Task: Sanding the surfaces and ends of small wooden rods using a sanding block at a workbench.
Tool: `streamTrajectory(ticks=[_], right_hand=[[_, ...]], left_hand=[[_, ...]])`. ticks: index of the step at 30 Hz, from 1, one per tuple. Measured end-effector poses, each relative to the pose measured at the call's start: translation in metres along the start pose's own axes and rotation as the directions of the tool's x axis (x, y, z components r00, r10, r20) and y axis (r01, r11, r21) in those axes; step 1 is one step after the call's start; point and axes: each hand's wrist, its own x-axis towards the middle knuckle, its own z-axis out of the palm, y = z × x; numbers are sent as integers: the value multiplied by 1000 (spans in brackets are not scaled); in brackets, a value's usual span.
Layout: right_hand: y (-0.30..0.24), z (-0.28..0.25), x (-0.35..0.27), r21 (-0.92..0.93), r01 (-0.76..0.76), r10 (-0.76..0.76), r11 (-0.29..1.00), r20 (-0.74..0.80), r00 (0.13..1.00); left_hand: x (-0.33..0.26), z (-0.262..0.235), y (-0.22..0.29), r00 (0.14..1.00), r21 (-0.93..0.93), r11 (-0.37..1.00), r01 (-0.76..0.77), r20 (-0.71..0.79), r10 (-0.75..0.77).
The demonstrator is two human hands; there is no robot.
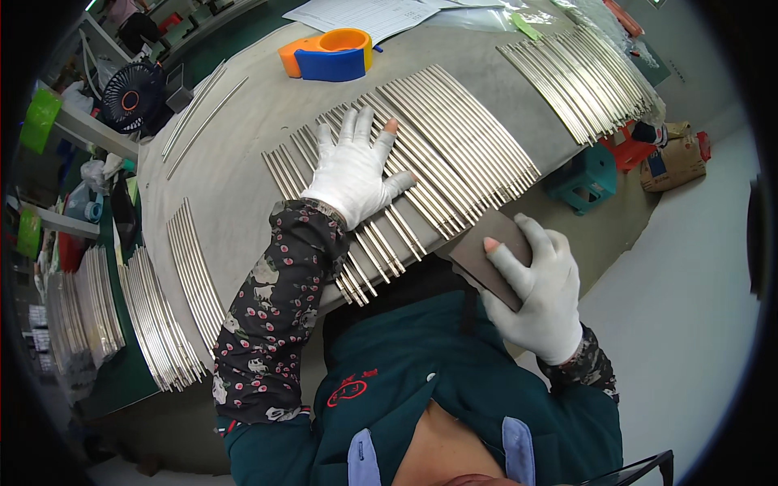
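My left hand (350,172), in a white glove with some bare fingertips, lies with fingers spread on a row of slim silvery metal rods (462,130). The rods lie side by side on the grey table, their near ends reaching its front edge. Under and left of that hand they are spaced unevenly; to its right they sit close together. At the near right, my right hand (541,293), gloved the same way, is closed around a flat grey-brown block (474,253) that looks like a sanding sponge. The block is held beside the rods' near ends.
An orange and blue tape dispenser (332,57) and paper sheets (361,18) are at the back. More rods (579,85) lie far right, with others (194,267) at left. A black fan (131,97) stands far left. Past the right edge is a teal stool (587,180).
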Motion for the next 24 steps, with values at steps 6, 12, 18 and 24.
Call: streamTrajectory(ticks=[6, 12, 18, 24], right_hand=[[-1, 5, 10, -46, 10, -7, 999, 75, 997], [-7, 7, 22, 54, 40, -31, 998, -153, 988], [12, -11, -4, -51, 15, -11, 999, 85, 996], [8, -1, -10, 86, -58, 59, 995, -2, 998]], left_hand=[[3, 0, 0, 1000, 9, 1000, -2, 11, 2], [1, -1, 1, 1000, 15, 1000, -5, 8, 5], [1, -1, 0, 999, 15, 1000, 6, 35, -7], [0, -2, 2, 999, 33, 999, 7, 49, -8]])
